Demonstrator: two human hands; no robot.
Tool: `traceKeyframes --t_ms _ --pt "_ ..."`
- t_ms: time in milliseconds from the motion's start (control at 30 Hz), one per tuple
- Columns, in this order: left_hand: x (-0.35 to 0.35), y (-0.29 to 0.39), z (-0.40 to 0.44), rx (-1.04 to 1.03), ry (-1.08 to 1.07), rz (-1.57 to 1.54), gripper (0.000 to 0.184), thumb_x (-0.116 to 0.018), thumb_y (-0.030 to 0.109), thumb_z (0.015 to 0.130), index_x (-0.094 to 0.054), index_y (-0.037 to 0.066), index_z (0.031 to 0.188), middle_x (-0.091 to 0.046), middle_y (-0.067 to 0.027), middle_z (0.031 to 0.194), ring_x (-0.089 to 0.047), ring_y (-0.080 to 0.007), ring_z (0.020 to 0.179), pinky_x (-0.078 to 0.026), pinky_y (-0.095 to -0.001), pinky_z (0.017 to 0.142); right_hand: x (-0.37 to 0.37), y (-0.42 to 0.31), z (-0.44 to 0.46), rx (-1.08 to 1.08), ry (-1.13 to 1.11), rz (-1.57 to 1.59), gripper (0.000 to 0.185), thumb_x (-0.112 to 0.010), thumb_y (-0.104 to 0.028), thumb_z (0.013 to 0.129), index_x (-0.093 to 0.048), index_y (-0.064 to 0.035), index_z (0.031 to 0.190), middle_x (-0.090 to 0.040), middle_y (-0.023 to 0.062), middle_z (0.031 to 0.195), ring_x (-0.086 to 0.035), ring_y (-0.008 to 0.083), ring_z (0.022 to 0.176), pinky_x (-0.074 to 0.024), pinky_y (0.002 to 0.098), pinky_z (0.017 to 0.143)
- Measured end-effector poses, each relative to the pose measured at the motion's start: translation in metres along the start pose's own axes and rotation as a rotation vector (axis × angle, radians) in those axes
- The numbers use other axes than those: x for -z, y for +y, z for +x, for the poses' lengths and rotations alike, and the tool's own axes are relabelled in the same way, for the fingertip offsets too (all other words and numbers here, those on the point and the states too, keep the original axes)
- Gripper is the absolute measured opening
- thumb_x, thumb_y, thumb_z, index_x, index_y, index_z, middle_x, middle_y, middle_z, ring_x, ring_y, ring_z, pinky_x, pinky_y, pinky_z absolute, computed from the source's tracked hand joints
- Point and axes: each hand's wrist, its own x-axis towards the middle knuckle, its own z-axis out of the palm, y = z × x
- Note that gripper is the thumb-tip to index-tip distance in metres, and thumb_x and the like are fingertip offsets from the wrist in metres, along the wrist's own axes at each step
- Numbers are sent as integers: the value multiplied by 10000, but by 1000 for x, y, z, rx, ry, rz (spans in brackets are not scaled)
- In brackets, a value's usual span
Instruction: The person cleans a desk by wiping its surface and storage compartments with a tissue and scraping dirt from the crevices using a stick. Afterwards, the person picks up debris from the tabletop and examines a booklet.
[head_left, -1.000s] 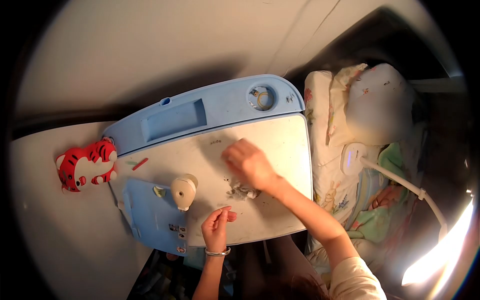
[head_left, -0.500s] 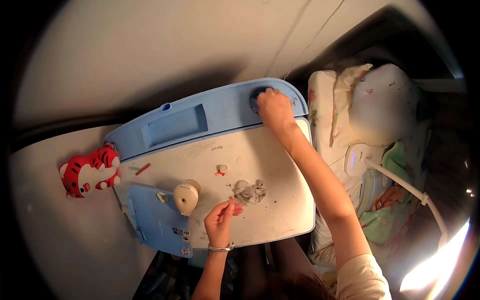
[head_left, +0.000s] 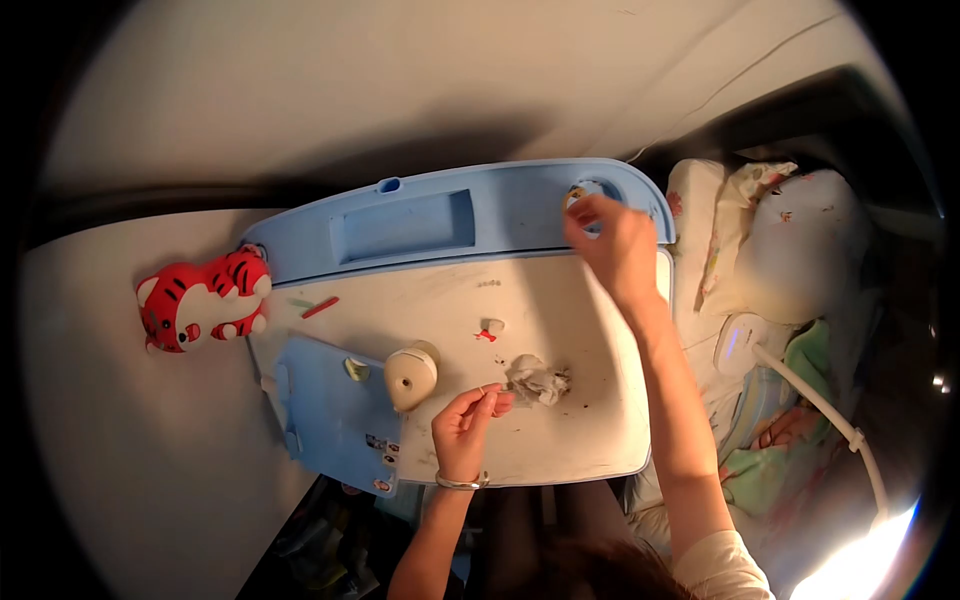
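Observation:
My right hand [head_left: 622, 250] is closed over the round recess [head_left: 597, 188] at the right end of the desk's blue back ledge [head_left: 520, 210]. Its fingertips pinch a small yellowish round item [head_left: 575, 196], partly hidden by the fingers; its kind is unclear. Low over the white desktop [head_left: 590, 440], my left hand [head_left: 464, 432] is closed in a pinch, a bracelet at its wrist. Whatever lies between those fingers is too small to make out. Just right of the left fingertips is a crumpled greyish-white tissue [head_left: 540, 380].
A cream rounded device [head_left: 412, 378] stands left of my left hand, by a blue panel [head_left: 335, 420]. A small red piece [head_left: 487, 334] and a red stick [head_left: 320, 307] lie on the desktop. The red tiger toy [head_left: 205, 300] is far left; a lit lamp [head_left: 860, 560] is at right.
My right hand has drawn back slightly from the recess, and a yellowish item now shows at its fingertips. My left hand keeps its pinch beside the tissue. The whole view has shifted.

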Motion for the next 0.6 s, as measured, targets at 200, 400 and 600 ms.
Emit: traceKeyframes --t_ms 200,400,600 --pt "1 -4 -5 15 7 -12 169 -555 45 931 -638 -65 1030 -694 -145 889 -668 -167 774 -544 -281 751 -46 -29 -34 496 -251 -92 132 -602 13 666 -571 -48 779 -566 103 765 -577 285 783 -497 356 696" --pt "7 -7 -8 13 0 12 170 -568 66 925 -639 -67 1005 -694 -150 863 -667 -180 742 -547 -294 722 -25 -2 -14 146 55 89 76 -655 -55 754 -658 -37 828 -606 117 818 -606 330 763 -497 398 673" --pt "8 -11 -7 35 2 1 171 -573 71 924 -640 -65 1003 -693 -147 858 -667 -179 740 -550 -298 727 -27 44 22 29 11 -407 106 -667 -104 772 -593 -34 799 -580 125 876 -617 327 775 -511 418 686"
